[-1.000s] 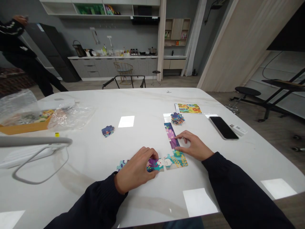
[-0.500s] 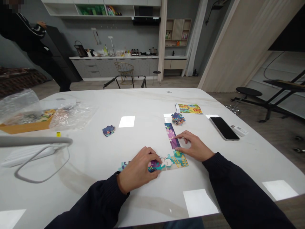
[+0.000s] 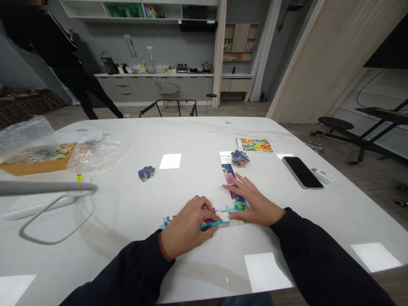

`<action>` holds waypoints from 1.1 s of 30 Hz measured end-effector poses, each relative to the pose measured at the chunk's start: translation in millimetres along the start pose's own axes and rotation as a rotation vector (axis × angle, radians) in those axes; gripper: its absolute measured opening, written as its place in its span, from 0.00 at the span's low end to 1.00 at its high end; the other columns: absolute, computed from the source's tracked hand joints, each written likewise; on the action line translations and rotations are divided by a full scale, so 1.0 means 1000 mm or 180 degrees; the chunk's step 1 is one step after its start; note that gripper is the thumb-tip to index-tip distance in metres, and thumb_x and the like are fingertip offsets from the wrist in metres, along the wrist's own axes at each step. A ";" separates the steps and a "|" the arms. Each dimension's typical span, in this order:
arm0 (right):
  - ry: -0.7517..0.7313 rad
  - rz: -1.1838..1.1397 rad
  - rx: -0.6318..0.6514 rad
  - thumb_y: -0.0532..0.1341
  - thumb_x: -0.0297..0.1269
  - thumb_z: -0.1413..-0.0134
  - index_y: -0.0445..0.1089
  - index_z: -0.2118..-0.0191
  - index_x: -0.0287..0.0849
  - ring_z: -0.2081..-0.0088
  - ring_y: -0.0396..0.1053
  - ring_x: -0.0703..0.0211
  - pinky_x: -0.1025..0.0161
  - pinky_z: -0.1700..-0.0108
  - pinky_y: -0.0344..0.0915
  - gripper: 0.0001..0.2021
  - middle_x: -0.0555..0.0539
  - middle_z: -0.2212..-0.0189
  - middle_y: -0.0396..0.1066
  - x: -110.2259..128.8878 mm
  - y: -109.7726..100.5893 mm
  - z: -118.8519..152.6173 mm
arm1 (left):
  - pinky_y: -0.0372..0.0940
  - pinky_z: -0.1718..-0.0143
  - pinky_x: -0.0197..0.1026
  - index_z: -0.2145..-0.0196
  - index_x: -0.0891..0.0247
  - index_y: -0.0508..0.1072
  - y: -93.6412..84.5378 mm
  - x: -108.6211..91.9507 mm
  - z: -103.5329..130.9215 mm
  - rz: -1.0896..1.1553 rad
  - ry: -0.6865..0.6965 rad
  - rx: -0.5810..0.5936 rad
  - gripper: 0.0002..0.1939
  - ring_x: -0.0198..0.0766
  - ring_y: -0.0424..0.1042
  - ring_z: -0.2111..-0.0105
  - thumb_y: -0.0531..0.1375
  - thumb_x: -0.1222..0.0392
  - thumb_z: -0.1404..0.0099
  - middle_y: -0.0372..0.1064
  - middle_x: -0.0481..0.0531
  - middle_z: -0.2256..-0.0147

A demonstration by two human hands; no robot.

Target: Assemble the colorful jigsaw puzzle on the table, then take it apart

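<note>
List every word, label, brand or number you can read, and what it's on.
Nothing is legible.
Yellow label: dark marks, too small to read.
Small white item beside the phone: faint print, too small.
Picture card: any print too small.

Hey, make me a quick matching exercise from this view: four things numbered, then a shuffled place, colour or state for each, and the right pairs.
1. Smartphone
2. Picture card
3. Left hand
4. Smaller group of jigsaw pieces

A. Touching the L-shaped run of jigsaw pieces
B. Mostly dark blue
C. Black screen facing up
D. Beyond the larger jigsaw pile

Pairs: 1-C, 2-D, 3-A, 4-B
</note>
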State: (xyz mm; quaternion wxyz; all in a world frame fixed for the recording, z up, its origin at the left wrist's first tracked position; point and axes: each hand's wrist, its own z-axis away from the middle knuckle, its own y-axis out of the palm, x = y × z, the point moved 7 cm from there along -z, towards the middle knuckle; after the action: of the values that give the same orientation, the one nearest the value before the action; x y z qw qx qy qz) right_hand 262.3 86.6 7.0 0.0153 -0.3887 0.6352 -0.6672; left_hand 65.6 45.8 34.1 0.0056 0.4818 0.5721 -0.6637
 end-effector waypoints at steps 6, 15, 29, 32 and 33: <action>-0.0052 -0.0120 -0.0035 0.74 0.57 0.49 0.58 0.27 0.54 0.23 0.40 0.34 0.30 0.27 0.43 0.48 0.39 0.23 0.45 0.000 0.000 0.000 | 0.66 0.45 0.51 0.54 0.50 0.84 0.003 0.003 -0.001 -0.0160 0.0092 0.0090 0.11 0.48 0.70 0.51 0.70 0.61 0.34 0.72 0.54 0.53; -0.0033 -0.0222 -0.0072 0.73 0.58 0.47 0.49 0.24 0.53 0.23 0.37 0.35 0.32 0.26 0.45 0.51 0.39 0.23 0.44 -0.004 -0.001 0.002 | 0.63 0.43 0.52 0.45 0.53 0.74 -0.018 0.018 0.005 0.0090 0.0330 0.0348 0.28 0.50 0.68 0.46 0.76 0.56 0.41 0.73 0.55 0.49; 0.0164 -0.0077 -0.0628 0.69 0.60 0.44 0.45 0.23 0.57 0.27 0.53 0.32 0.35 0.28 0.56 0.50 0.42 0.25 0.52 -0.023 -0.011 0.007 | 0.64 0.41 0.55 0.49 0.58 0.73 -0.158 0.180 0.058 -0.1031 -0.0930 -0.2231 0.17 0.51 0.69 0.46 0.67 0.58 0.36 0.73 0.55 0.49; 0.0278 -0.0061 -0.0632 0.66 0.59 0.41 0.43 0.23 0.56 0.27 0.54 0.33 0.34 0.28 0.56 0.47 0.43 0.25 0.50 -0.022 -0.013 0.006 | 0.66 0.43 0.57 0.56 0.57 0.77 -0.166 0.206 0.067 -0.1047 -0.1066 -0.2202 0.12 0.52 0.72 0.50 0.68 0.57 0.38 0.76 0.54 0.55; 0.0317 -0.0073 -0.0636 0.66 0.60 0.40 0.43 0.23 0.56 0.28 0.55 0.32 0.34 0.28 0.57 0.47 0.43 0.25 0.50 -0.022 -0.014 0.006 | 0.67 0.45 0.56 0.59 0.57 0.77 -0.166 0.210 0.067 -0.1018 -0.1067 -0.2160 0.10 0.51 0.73 0.53 0.68 0.56 0.38 0.76 0.53 0.57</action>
State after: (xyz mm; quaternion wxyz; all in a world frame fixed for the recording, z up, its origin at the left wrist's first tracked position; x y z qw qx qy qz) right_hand 287.0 95.3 7.1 -0.0628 -0.3620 0.6941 -0.6191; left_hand -182.5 165.9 15.2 0.1541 0.2428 0.8174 -0.4991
